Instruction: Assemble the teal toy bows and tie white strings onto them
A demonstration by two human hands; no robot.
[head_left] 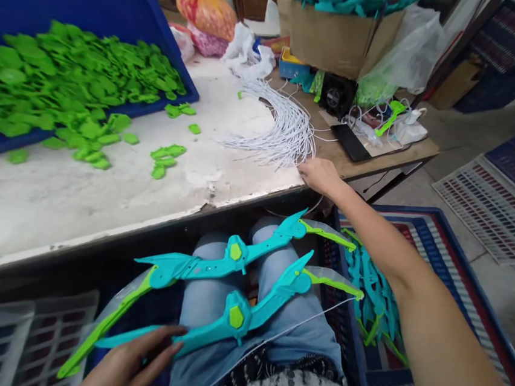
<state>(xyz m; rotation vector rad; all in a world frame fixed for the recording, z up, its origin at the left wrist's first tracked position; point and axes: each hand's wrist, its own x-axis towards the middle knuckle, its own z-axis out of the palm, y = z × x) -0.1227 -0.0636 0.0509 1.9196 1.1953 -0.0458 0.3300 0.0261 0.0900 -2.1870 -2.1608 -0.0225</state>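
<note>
Two turquoise toy bows lie across my lap, with lime-green tips and green pentagons at their middles. My left hand (144, 355) is closed around the left limb of the nearer toy bow (212, 328). A white string (290, 328) runs from this bow's right tip down toward my left side; its lower end is out of view. The farther toy bow (214, 266) rests on my thighs, untouched. At the table's front edge my right hand (320, 176) pinches at the end of a bundle of white strings (286, 129); one string hangs below the hand. Its fingertips are partly hidden.
On the white tabletop (138, 206) at left, a blue bin (189, 92) spills green plastic pieces (89, 140). A cardboard box (331, 39) of turquoise parts, a black phone (350, 142) and a small fan (337, 94) are at back right. A crate (441, 220) right of my legs holds more bows.
</note>
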